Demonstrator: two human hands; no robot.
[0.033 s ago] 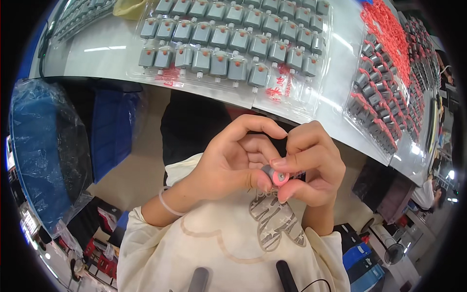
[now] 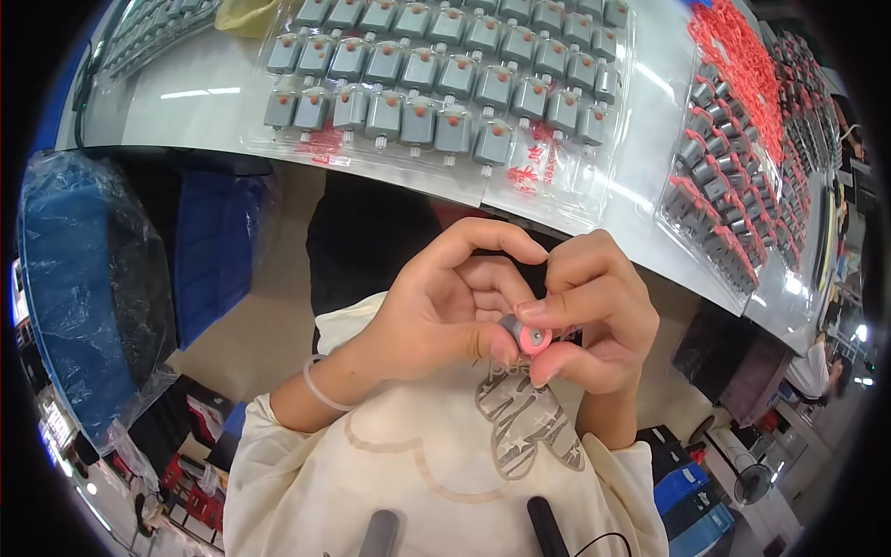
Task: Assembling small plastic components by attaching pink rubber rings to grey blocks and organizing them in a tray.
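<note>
In front of my chest, both hands meet at a small grey motor (image 2: 510, 323) with a pink ring (image 2: 528, 343) around its end. My left hand (image 2: 432, 311) is closed on the motor, its thumb pressed to the side and most of the motor hidden by fingers. The thumb and index finger of my right hand (image 2: 608, 311) pinch about the pink ring from the other side. Beyond the hands, rows of similar grey motors (image 2: 419, 121) stand in a clear plastic tray (image 2: 620, 111) on the white table.
The white table's (image 2: 186, 111) edge runs just beyond my hands. At right lie a tray of motors with pink bands (image 2: 715, 176) and a heap of pink-red pieces (image 2: 742, 56). A plastic-wrapped blue chair back (image 2: 88, 288) stands at left. A yellow bag (image 2: 246, 17) lies at the far left.
</note>
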